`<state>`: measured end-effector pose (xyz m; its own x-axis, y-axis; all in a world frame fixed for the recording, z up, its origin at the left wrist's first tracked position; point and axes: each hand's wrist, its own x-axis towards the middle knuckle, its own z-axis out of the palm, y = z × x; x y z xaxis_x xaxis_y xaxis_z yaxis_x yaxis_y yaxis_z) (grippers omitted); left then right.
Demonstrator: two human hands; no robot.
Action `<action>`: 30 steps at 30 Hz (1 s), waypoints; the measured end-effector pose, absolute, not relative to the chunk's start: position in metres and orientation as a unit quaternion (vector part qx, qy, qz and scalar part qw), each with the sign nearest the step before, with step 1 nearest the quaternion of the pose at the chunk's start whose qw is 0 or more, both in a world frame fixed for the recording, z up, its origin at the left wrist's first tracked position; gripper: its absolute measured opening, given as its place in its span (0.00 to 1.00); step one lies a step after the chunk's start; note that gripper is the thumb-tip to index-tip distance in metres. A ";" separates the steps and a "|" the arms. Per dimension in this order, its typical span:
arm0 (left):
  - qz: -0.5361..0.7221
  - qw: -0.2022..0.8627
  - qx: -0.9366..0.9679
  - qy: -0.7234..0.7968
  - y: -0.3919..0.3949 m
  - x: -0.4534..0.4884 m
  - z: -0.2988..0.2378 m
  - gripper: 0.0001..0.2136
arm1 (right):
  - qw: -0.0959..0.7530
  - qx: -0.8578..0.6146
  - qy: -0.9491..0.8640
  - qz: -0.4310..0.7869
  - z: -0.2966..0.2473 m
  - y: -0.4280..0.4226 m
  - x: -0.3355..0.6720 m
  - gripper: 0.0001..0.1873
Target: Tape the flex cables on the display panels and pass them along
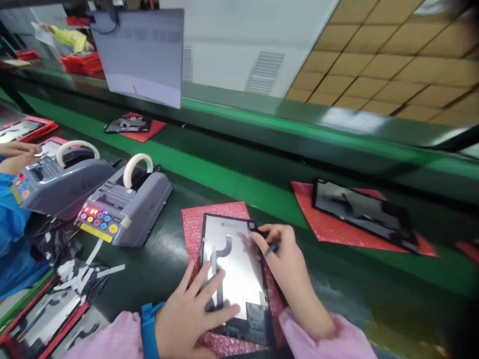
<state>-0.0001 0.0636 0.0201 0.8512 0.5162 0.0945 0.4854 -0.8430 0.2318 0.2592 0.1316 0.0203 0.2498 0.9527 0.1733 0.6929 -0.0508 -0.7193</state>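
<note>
A tablet back panel with a grey flex cable lies on a red bubble-wrap sheet in front of me. My left hand rests flat on the panel's lower left part, fingers spread. My right hand is over the panel's right edge, fingers pinched on a small dark tool whose tip is near the panel's upper right corner.
Two grey tape dispensers with tape rolls stand at left, cut tape strips near them. Another panel on a red sheet lies on the green conveyor at right, one more farther back. A co-worker's blue sleeve is at far left.
</note>
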 end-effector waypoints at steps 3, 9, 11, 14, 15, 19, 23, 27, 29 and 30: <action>0.071 0.107 0.962 0.239 0.078 0.005 0.015 0.47 | 0.361 -0.724 -0.579 0.104 0.000 0.084 0.327 0.21; 0.150 0.157 0.875 0.433 0.155 0.076 0.007 0.35 | 0.242 -0.789 -0.555 -0.102 -0.050 0.003 0.444 0.22; 0.200 0.174 0.825 0.500 0.206 0.109 0.011 0.33 | 0.238 -0.796 -0.539 -0.139 -0.045 0.005 0.463 0.19; 0.257 0.206 0.753 0.570 0.286 0.156 0.028 0.36 | 0.223 -0.771 -0.578 -0.148 -0.019 0.036 0.482 0.12; 0.274 0.229 0.733 0.579 0.306 0.169 0.036 0.36 | 0.214 -0.759 -0.599 -0.143 -0.009 0.052 0.489 0.11; 0.327 0.365 0.703 0.516 0.320 0.209 0.055 0.29 | 0.165 -0.711 -0.674 -0.117 0.020 0.123 0.517 0.17; 0.301 0.550 0.694 0.353 0.241 0.232 0.043 0.13 | 0.126 -0.672 -0.724 -0.089 0.035 0.171 0.530 0.18; 0.260 0.711 0.596 0.267 0.172 0.250 0.025 0.21 | 0.132 -0.690 -0.695 -0.152 0.050 0.174 0.487 0.13; 0.297 0.743 0.535 0.272 0.161 0.254 0.026 0.29 | 0.142 -0.686 -0.692 -0.176 0.059 0.158 0.442 0.12; 0.332 0.748 0.502 0.280 0.160 0.253 0.028 0.33 | 0.147 -0.677 -0.698 -0.180 0.063 0.147 0.418 0.11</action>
<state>0.2534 0.1600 0.0283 0.6233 0.7772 -0.0858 -0.2155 0.2763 0.9366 0.4180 0.1466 0.0629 -0.0392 0.8931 0.4481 0.9985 0.0178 0.0519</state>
